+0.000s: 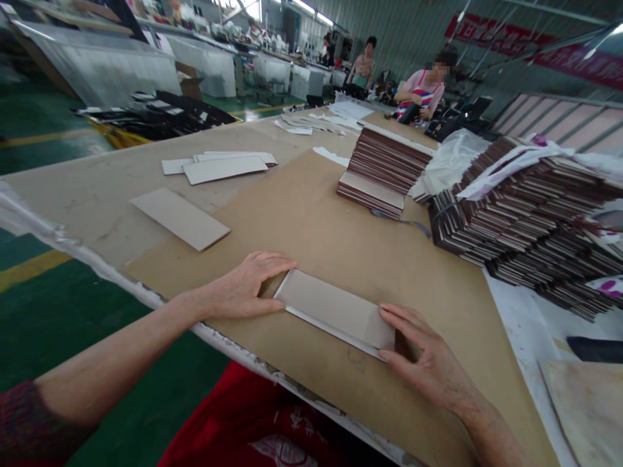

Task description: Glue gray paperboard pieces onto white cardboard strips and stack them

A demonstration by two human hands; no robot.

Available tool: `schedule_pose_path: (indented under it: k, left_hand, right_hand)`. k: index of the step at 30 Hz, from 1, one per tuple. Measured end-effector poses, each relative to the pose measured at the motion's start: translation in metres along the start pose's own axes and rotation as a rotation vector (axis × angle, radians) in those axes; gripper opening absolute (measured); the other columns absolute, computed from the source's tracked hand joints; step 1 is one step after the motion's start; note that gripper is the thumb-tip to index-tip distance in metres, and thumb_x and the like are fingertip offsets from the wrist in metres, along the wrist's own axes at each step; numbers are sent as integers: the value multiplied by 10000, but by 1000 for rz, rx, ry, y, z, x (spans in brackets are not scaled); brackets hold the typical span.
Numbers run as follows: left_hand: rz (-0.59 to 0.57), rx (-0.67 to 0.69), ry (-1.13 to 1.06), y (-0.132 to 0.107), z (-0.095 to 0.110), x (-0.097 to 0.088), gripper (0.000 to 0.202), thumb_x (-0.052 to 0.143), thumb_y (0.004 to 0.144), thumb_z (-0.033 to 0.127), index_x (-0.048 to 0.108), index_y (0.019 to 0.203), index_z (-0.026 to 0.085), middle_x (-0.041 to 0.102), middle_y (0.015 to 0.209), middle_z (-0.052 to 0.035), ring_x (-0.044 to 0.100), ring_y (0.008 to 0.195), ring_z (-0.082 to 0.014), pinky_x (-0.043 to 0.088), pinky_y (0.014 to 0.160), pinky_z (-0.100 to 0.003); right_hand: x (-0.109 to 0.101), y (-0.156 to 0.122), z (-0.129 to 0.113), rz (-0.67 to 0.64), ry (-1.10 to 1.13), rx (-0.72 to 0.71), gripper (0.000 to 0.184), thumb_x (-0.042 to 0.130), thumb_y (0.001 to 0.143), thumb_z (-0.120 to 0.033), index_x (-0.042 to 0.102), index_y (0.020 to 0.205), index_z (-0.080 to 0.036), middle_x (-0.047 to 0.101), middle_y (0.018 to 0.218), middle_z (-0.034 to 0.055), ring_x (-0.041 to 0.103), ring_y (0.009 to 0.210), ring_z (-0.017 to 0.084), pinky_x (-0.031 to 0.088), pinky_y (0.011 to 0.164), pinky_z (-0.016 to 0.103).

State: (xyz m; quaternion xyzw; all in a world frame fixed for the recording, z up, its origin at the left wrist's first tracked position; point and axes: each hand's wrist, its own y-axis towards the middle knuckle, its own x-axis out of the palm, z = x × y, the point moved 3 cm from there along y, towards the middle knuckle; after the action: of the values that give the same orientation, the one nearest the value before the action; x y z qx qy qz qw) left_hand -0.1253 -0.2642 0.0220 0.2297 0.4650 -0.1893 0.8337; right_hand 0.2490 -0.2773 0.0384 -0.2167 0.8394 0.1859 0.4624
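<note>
Between my two hands a long, flat greyish-beige board [338, 305] lies on the brown sheet covering the table. A second pale edge shows along its near side, so it may be more than one layer. My left hand [248, 285] grips the left end, thumb at the near corner and fingers at the far corner. At the right end, my right hand [418, 347] holds it the same way, fingertips resting on the top edge. A similar loose board [180, 217] lies apart, beyond my left hand.
Several pale strips [226, 167] lie farther back on the left. A leaning stack of brown-edged boards [384, 162] stands at the back, with larger piles [530, 207] to the right. The table's white edge [228, 350] runs close to me. Two people work in the background.
</note>
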Motion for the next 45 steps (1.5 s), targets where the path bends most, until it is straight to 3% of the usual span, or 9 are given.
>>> schedule_pose_path:
  k: [6,26,35,45]
  left_hand:
    - [7,26,-7,0,1,-1,622,595,945,505,437,1489,249,539,1481,-121,454,1393,-311,330,1172,-524]
    - [0,36,14,2,1,0,555,594,948,491,499,1447,268,561,1475,-92,456,1395,-290,331,1169,-522]
    - [28,18,44,-2,-12,12,491,646,901,492,610,1351,297,589,1452,-54,474,1375,-312,331,1168,-535]
    - [-31,12,173,0,-4,10,461,574,961,453,574,1334,184,586,1442,-68,450,1382,-235,309,1170,-482]
  right_hand:
    - [3,-1,3,-38,-7,11,552,716,862,-328,607,1402,-290,576,1458,81,503,1369,318,421,1143,584]
    - [8,3,0,-55,-25,-12,551,708,851,-287,618,1394,-263,586,1446,93,514,1351,324,435,1124,598]
    - [8,1,-5,-64,18,-74,556,736,891,-301,585,1423,-248,569,1471,97,480,1380,275,395,1160,549]
    - [9,-3,-6,-99,-67,-148,564,663,959,-406,521,1471,-215,521,1512,131,450,1410,273,353,1181,560]
